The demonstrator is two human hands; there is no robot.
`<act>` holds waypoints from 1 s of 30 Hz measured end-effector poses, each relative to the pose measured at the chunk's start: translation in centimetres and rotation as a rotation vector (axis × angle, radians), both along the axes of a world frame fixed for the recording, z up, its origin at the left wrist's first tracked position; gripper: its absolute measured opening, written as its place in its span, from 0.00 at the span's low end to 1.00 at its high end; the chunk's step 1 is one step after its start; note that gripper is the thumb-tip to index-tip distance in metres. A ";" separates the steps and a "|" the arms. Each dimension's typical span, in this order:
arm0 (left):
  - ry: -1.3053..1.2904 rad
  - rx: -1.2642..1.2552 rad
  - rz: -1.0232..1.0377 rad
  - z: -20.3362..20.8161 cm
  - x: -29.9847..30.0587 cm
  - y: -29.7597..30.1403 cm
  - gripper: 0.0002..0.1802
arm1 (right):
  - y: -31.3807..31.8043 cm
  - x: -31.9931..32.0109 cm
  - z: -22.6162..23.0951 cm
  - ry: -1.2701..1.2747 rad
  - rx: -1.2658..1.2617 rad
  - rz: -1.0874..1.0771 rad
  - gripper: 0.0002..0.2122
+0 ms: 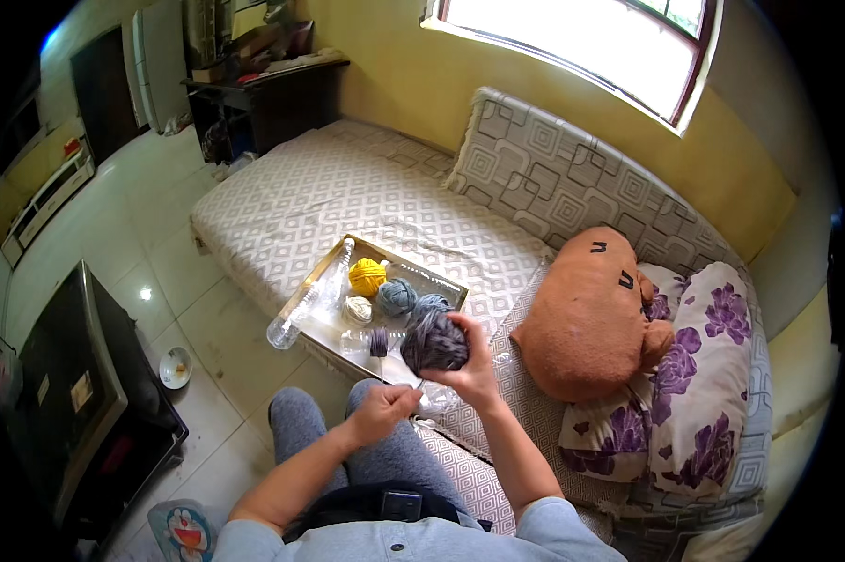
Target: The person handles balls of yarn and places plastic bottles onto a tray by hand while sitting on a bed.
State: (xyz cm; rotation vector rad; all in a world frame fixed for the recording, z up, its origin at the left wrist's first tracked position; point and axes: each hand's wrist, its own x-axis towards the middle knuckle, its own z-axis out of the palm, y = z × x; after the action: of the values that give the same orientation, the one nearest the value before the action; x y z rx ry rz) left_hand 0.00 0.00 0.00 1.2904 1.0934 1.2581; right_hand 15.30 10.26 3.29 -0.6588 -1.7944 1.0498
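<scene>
The right hand (469,361) is raised in front of the person, its fingers wrapped around a large ball of grey-purple yarn (433,343) held just above the near edge of the tray (441,279). The left hand (382,409) sits lower, over the lap, its fingers pinched shut on what looks like the loose strand running down from that ball, though the strand itself is too thin to make out. This reads as the winding step: the strand is being drawn and laid onto the ball, and the next move probably calls for turning the ball while the lower hand keeps the strand taut. The shallow metal tray lies on the patterned mattress (310,187) and holds a yellow yarn ball (367,276), a blue-grey yarn ball (397,297), a small cream yarn ball (357,310) and a small dark purple spool (378,342). A clear plastic bottle (308,304) lies along the tray's left rim, its base overhanging the mattress edge.
</scene>
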 end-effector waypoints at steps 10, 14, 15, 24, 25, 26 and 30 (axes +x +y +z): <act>-0.232 0.096 0.191 -1.3 -0.2 4.4 0.18 | -4.5 1.0 0.7 0.399 -0.675 0.476 0.44; 0.037 0.051 0.162 -5.0 1.3 1.5 0.22 | -2.4 -0.5 2.5 0.523 -0.471 0.236 0.42; -0.078 -0.084 0.052 -4.6 1.4 1.2 0.22 | -1.5 -0.7 2.2 0.459 -0.354 0.145 0.41; -0.100 0.120 0.086 3.1 -2.1 2.7 0.22 | -1.9 1.6 -1.3 -0.194 -0.258 0.159 0.38; -0.129 0.133 0.104 3.4 -2.4 3.3 0.22 | -2.4 1.8 -1.3 -0.193 -0.295 0.207 0.38; -0.124 0.136 0.119 3.2 -2.4 3.8 0.22 | -3.0 2.1 -1.0 -0.192 -0.333 0.253 0.39; -0.172 0.092 0.131 0.8 -1.7 5.0 0.22 | -4.2 2.0 0.5 0.177 -0.616 0.448 0.42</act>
State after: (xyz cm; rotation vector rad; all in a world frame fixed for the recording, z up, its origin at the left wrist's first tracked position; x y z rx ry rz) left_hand -1.74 4.99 0.84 1.1682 1.0202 1.5041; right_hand 17.32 6.09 3.84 -0.5009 -1.4873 1.9418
